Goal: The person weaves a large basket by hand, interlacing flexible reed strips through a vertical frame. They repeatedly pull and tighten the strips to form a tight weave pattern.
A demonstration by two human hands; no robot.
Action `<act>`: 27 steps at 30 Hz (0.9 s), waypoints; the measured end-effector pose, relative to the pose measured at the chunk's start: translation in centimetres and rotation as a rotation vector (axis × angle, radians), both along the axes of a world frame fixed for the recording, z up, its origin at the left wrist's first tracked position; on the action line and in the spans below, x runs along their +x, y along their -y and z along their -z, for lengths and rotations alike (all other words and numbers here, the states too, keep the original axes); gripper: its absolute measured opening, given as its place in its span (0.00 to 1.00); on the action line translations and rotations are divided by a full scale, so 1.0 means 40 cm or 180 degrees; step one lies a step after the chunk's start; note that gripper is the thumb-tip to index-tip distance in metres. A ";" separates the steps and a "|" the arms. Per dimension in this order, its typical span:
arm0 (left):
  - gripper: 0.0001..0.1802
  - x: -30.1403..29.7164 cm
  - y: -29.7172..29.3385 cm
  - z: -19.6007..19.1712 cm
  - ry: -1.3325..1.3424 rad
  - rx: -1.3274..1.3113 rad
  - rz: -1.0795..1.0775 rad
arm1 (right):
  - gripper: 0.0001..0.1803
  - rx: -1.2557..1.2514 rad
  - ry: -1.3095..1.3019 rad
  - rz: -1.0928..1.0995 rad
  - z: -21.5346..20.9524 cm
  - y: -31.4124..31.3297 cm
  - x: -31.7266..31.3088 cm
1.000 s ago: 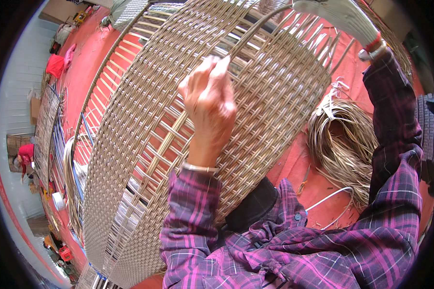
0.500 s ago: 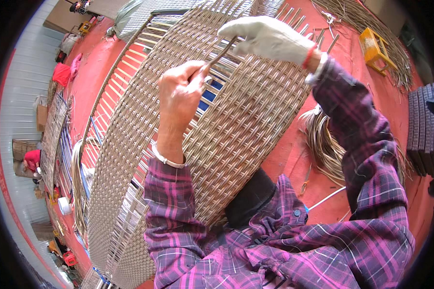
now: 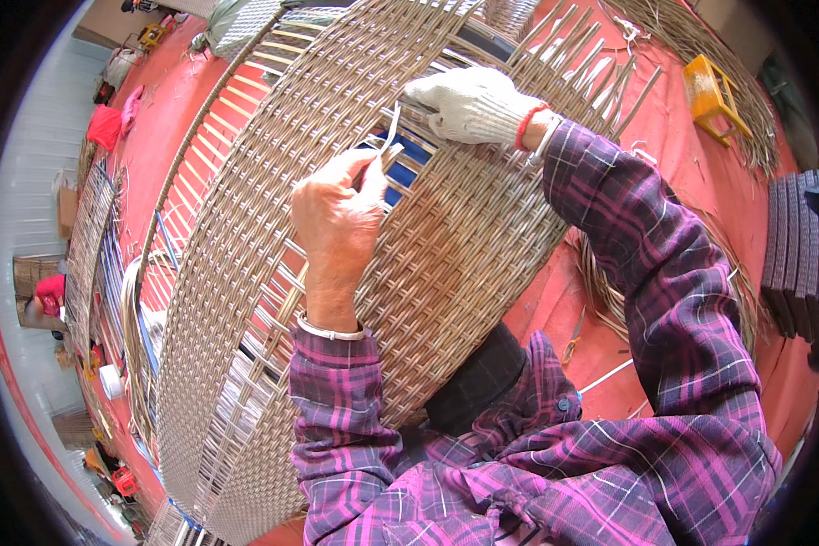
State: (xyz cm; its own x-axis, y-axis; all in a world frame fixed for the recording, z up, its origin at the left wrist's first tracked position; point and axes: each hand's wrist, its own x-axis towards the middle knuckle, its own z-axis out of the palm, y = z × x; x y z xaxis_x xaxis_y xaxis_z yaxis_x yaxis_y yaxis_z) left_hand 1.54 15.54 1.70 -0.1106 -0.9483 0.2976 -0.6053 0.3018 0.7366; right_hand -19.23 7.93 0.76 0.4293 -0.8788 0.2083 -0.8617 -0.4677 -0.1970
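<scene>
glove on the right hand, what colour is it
White knit with a red cuff band; the right hand rests on the woven panel, clearest in the head view.

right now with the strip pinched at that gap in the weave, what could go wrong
The bare left hand pinches a thin pale strip by its end; it could slip free and spring back. The gloved right hand presses at the unfinished gap, where loose strands might shift out of line. Stiff strand ends jut near the right sleeve and may snag it.
</scene>
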 end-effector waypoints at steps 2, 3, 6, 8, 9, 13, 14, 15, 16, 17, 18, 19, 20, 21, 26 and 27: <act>0.07 -0.003 -0.010 -0.028 -0.0007 0.0174 0.0145 | 0.19 0.0076 -0.0041 0.0016 0.015 0.005 -0.003; 0.07 -0.003 -0.019 -0.042 -0.0115 0.0288 0.0226 | 0.21 0.0199 -0.0079 -0.0010 0.018 0.010 -0.007; 0.06 -0.020 -0.026 -0.072 0.0311 0.0150 0.0370 | 0.24 0.0278 0.0149 -0.0149 0.018 0.018 -0.019; 0.08 -0.048 0.001 -0.071 0.1064 -0.0284 0.0411 | 0.27 0.0380 0.0268 -0.0286 0.012 0.022 -0.028; 0.08 -0.061 0.019 -0.066 0.1480 -0.0327 0.0407 | 0.28 0.0424 0.0234 -0.0354 0.011 0.025 -0.030; 0.10 -0.084 0.078 -0.038 0.1646 -0.0556 0.0396 | 0.32 0.0756 0.0327 -0.0562 0.010 0.041 -0.044; 0.09 -0.073 0.081 -0.034 0.1445 -0.0454 0.0411 | 0.33 0.0904 0.0462 -0.0567 0.012 0.044 -0.047; 0.09 -0.061 0.086 -0.033 0.1258 -0.0305 0.0463 | 0.33 0.1045 0.0592 -0.0571 0.012 0.046 -0.052; 0.09 -0.048 0.092 -0.032 0.1068 -0.0158 0.0520 | 0.33 0.1235 0.0677 -0.0499 0.014 0.047 -0.055; 0.09 -0.034 0.096 -0.032 0.0672 0.0488 0.0504 | 0.33 0.1275 0.0604 -0.0442 0.012 0.051 -0.057; 0.10 -0.020 0.098 -0.032 0.0358 0.1080 0.0469 | 0.33 0.1138 0.0589 -0.0488 0.012 0.050 -0.058; 0.10 -0.021 0.100 -0.025 0.0316 0.0787 0.0699 | 0.32 0.1149 0.0454 -0.0528 0.006 0.052 -0.058; 0.10 -0.018 0.101 -0.018 0.0508 0.0801 0.0699 | 0.31 0.1172 0.0373 -0.0636 0.000 0.054 -0.053; 0.11 -0.024 0.105 -0.008 0.0524 0.0526 0.0659 | 0.29 0.1256 0.0251 -0.0621 -0.008 0.051 -0.051; 0.10 -0.030 0.124 0.035 0.0089 0.0729 0.0206 | 0.18 0.1721 0.0068 -0.0568 -0.058 0.044 -0.043; 0.08 -0.031 0.113 0.047 -0.0282 0.0897 0.0115 | 0.16 0.1946 0.0022 -0.0527 -0.068 0.048 -0.044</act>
